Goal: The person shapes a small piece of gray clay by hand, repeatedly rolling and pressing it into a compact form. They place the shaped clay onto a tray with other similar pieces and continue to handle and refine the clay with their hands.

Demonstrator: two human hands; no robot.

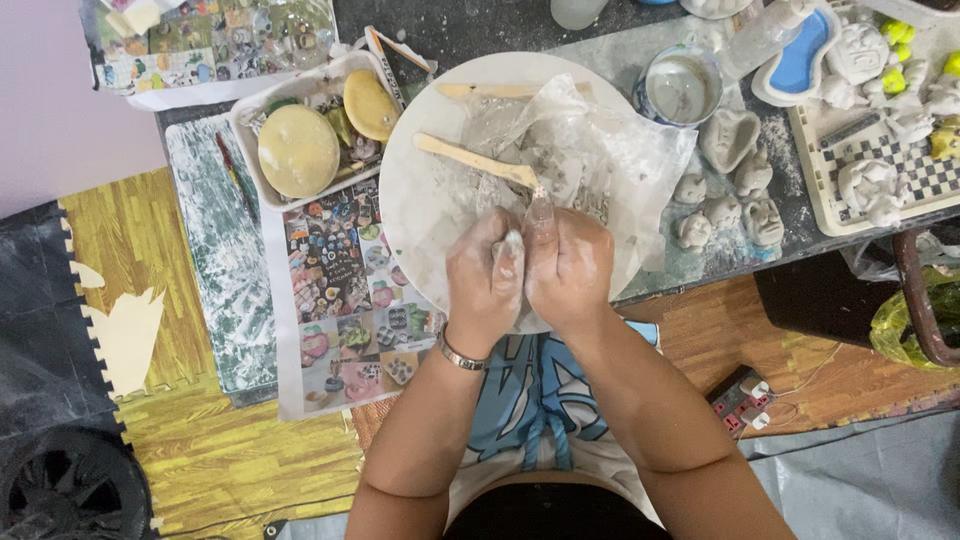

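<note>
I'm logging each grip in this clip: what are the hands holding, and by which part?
Both hands press a small lump of grey clay between them: the left hand and right hand close around its sides, above the round white board. Most of the lump is hidden.

Dark work table [480, 25] bearing a round white board [420, 200]; left of it, a tray [262, 110]; right, clay figures [735, 190].

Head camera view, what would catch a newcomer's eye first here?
At centre, the clay-dusted left hand and right hand press together around a small grey clay lump over a round white board. To the right, small grey clay figurines sit in a cluster on the dark tabletop.
</note>
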